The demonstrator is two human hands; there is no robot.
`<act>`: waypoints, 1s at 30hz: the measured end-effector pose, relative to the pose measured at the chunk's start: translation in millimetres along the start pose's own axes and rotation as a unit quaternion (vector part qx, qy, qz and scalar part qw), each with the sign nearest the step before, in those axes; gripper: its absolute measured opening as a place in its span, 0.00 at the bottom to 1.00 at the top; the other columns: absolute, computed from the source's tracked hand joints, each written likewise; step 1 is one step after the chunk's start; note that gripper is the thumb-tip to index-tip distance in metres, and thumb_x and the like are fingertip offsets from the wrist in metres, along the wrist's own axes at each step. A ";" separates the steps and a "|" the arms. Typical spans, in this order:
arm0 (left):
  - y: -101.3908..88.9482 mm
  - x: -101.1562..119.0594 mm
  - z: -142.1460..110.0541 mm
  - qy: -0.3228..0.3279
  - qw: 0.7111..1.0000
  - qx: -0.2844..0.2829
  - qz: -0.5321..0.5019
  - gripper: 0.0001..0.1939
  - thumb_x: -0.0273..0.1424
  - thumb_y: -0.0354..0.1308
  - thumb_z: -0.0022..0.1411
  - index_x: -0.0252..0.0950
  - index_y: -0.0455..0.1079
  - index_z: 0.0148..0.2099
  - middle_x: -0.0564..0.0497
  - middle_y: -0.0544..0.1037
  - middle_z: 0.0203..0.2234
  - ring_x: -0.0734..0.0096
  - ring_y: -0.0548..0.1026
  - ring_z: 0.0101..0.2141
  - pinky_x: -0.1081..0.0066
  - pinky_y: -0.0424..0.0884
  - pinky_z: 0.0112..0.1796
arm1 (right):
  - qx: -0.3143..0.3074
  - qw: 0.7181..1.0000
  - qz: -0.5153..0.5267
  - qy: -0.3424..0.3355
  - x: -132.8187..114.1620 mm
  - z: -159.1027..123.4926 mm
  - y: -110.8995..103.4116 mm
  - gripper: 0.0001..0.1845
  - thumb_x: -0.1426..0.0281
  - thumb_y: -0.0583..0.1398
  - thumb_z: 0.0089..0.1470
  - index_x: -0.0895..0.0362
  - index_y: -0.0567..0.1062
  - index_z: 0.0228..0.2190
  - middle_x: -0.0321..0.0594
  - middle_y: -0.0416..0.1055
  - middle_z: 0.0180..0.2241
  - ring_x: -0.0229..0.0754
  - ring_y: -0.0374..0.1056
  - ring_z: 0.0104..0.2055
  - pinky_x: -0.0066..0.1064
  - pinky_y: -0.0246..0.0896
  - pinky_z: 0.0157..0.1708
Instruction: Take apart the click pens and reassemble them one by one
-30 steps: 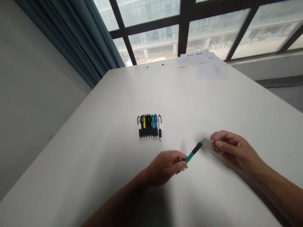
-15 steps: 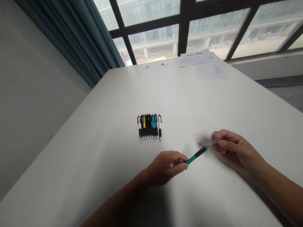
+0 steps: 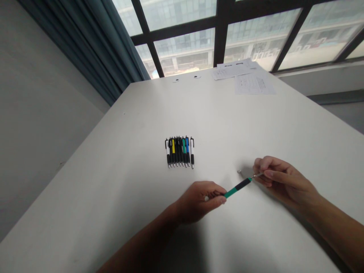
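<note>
My left hand (image 3: 199,201) is closed round the back end of a green pen with a black grip (image 3: 237,187), held just above the white table (image 3: 113,182). My right hand (image 3: 280,180) pinches a thin silvery part (image 3: 256,175) at the pen's front end; it looks like the refill. A tiny metal piece (image 3: 239,171) lies on the table just beyond the pen. Farther left, a row of several pens (image 3: 179,152) in white, yellow, black, green and blue lies side by side.
Sheets of printed paper (image 3: 250,77) lie at the table's far edge by the window. Two small round marks (image 3: 186,79) show near the far edge. A blue curtain (image 3: 93,49) hangs at the back left.
My right hand has come to the pen's front end and pinched the thin part there. The pen has tilted flatter. A tiny metal piece now lies on the table.
</note>
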State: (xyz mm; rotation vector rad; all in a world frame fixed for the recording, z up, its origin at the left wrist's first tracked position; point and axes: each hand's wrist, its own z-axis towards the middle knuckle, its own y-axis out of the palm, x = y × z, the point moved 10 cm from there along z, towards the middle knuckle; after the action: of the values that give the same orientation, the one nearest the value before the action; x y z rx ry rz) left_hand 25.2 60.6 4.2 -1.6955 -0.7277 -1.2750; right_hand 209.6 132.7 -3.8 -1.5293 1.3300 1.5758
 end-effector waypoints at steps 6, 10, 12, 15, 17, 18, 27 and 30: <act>-0.2 -1.1 -0.5 -0.002 1.000 0.002 0.003 0.10 0.33 0.60 0.64 0.33 0.80 0.42 0.49 0.78 0.30 0.72 0.72 0.31 0.73 0.66 0.35 | 0.006 1.000 0.017 -0.003 -2.8 -0.4 2.3 0.14 0.59 0.72 0.46 0.53 0.75 0.26 0.36 0.64 0.28 0.34 0.55 0.23 0.32 0.50 0.22; 0.3 -1.0 -0.3 0.002 1.000 0.004 0.005 0.10 0.33 0.60 0.64 0.32 0.80 0.42 0.49 0.79 0.30 0.72 0.72 0.32 0.73 0.66 0.36 | 0.002 1.000 0.029 0.000 -0.6 0.1 0.6 0.13 0.60 0.71 0.47 0.53 0.76 0.27 0.36 0.64 0.29 0.34 0.54 0.22 0.32 0.50 0.22; 0.5 -0.8 -0.2 0.004 1.000 0.003 0.007 0.10 0.32 0.60 0.64 0.32 0.80 0.42 0.49 0.79 0.31 0.72 0.72 0.32 0.73 0.66 0.36 | -0.005 1.000 0.017 0.003 0.8 0.3 0.9 0.13 0.59 0.71 0.48 0.53 0.75 0.27 0.36 0.64 0.28 0.35 0.54 0.23 0.33 0.51 0.22; 0.9 -0.5 -0.3 0.007 1.000 0.000 0.011 0.11 0.33 0.60 0.65 0.32 0.80 0.43 0.49 0.79 0.31 0.72 0.72 0.32 0.73 0.66 0.36 | -0.008 1.000 0.000 0.003 0.6 -0.1 2.0 0.15 0.58 0.70 0.47 0.53 0.74 0.27 0.36 0.63 0.28 0.35 0.54 0.23 0.34 0.52 0.22; 0.7 -0.8 -0.3 0.005 1.000 0.000 0.011 0.11 0.33 0.60 0.65 0.32 0.80 0.43 0.49 0.79 0.31 0.72 0.72 0.32 0.73 0.66 0.36 | -0.011 1.000 -0.009 0.006 0.5 -0.7 3.6 0.16 0.57 0.71 0.47 0.53 0.73 0.27 0.36 0.63 0.28 0.36 0.55 0.23 0.34 0.52 0.22; 0.5 -0.8 -0.3 0.004 1.000 0.000 0.012 0.11 0.33 0.60 0.65 0.32 0.80 0.43 0.49 0.79 0.31 0.72 0.72 0.32 0.73 0.66 0.36 | -0.012 1.000 -0.015 0.006 0.4 -1.0 4.4 0.16 0.56 0.70 0.47 0.53 0.73 0.27 0.36 0.62 0.28 0.36 0.55 0.23 0.34 0.52 0.23; 0.3 -0.7 -0.3 0.007 1.000 0.002 0.010 0.11 0.33 0.61 0.65 0.32 0.80 0.44 0.49 0.79 0.31 0.72 0.72 0.32 0.73 0.66 0.35 | -0.029 0.999 0.005 0.014 9.4 -0.8 4.7 0.14 0.58 0.71 0.49 0.53 0.76 0.29 0.34 0.64 0.23 0.36 0.57 0.22 0.32 0.49 0.22; 0.4 -0.6 -0.5 0.009 1.000 0.002 0.010 0.11 0.33 0.61 0.65 0.32 0.80 0.44 0.49 0.78 0.31 0.72 0.72 0.31 0.74 0.66 0.35 | -0.029 0.999 -0.016 0.022 12.4 -1.9 5.9 0.15 0.58 0.72 0.48 0.55 0.77 0.29 0.34 0.65 0.22 0.35 0.57 0.22 0.31 0.49 0.22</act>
State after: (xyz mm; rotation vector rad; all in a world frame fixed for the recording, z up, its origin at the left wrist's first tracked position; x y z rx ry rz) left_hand 25.1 60.0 3.6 -1.6825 -0.7002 -1.2719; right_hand 202.7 126.0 -13.9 -1.6201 1.2869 1.5814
